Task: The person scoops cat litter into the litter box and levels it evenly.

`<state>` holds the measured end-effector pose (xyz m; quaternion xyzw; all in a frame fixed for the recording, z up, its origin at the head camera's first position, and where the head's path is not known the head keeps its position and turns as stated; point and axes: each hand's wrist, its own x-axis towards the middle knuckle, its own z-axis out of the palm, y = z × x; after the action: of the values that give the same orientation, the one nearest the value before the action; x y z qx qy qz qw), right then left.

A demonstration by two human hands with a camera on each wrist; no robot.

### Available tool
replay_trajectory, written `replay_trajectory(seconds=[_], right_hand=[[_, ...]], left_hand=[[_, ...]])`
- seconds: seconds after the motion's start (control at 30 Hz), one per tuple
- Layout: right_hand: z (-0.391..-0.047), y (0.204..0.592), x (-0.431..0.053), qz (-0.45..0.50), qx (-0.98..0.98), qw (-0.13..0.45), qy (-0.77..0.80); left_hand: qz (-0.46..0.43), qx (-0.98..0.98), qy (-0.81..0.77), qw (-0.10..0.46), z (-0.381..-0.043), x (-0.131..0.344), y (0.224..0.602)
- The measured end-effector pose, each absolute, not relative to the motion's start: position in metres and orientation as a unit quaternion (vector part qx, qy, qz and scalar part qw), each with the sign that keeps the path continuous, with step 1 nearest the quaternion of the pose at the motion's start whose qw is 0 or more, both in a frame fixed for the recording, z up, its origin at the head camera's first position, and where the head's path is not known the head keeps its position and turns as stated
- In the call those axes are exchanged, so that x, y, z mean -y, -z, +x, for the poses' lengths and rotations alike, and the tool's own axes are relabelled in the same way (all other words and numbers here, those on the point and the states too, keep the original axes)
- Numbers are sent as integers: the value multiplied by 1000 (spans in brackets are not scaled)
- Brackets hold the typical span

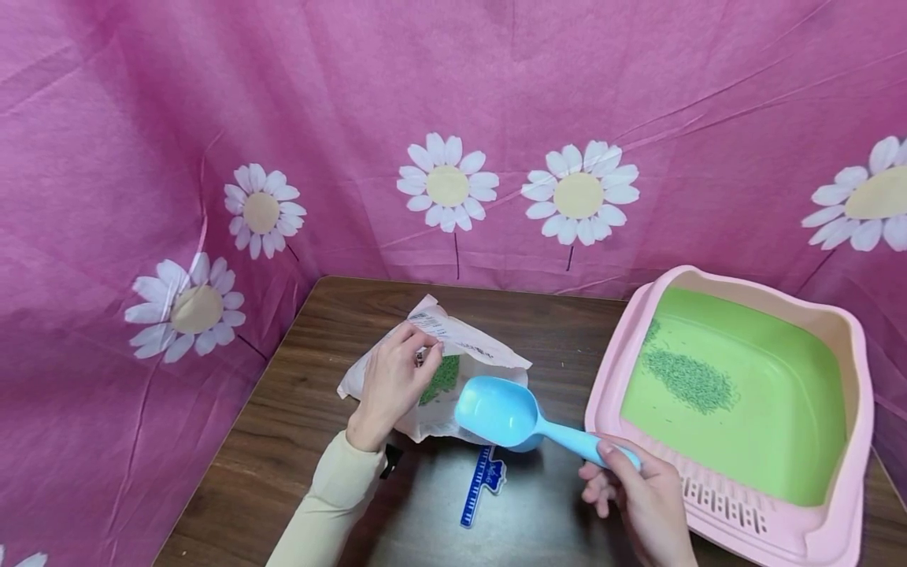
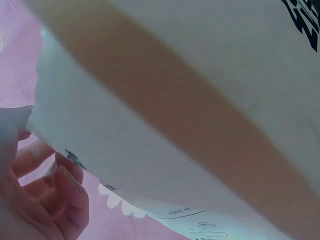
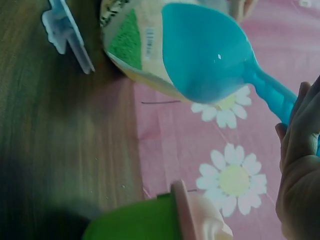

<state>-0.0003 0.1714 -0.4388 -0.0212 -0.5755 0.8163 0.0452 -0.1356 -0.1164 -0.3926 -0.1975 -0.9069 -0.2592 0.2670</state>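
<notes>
My left hand [image 1: 397, 378] pinches the edge of a pale paper bag [image 1: 471, 335] at its mouth. Through the opening, green pellets [image 1: 443, 378] are visible inside. In the left wrist view the bag's printed side [image 2: 100, 135] fills most of the picture, its edge at the fingers. A light blue scoop [image 1: 496, 409] is gripped by its handle in my right hand [image 1: 648, 496]. The scoop's bowl stands before the bag's mouth and overlaps its front edge in the head view. No pellets show in the bowl. The right wrist view shows the scoop [image 3: 205, 55] side-on.
A pink litter box [image 1: 609, 370] with a green inside stands on the right, a patch of green pellets [image 1: 690, 382] on its floor. On the brown wooden table [image 1: 255, 449] lies a blue ruler [image 1: 482, 488], below the bag. A pink flowered cloth [image 1: 354, 102] hangs behind.
</notes>
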Motion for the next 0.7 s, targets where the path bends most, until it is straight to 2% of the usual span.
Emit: replay_trajectory(seconds=[0.7], right_hand=[[-17,440,-102,-89,701,53,-706]], left_hand=[[-194,909,259,262,-134,115,395]])
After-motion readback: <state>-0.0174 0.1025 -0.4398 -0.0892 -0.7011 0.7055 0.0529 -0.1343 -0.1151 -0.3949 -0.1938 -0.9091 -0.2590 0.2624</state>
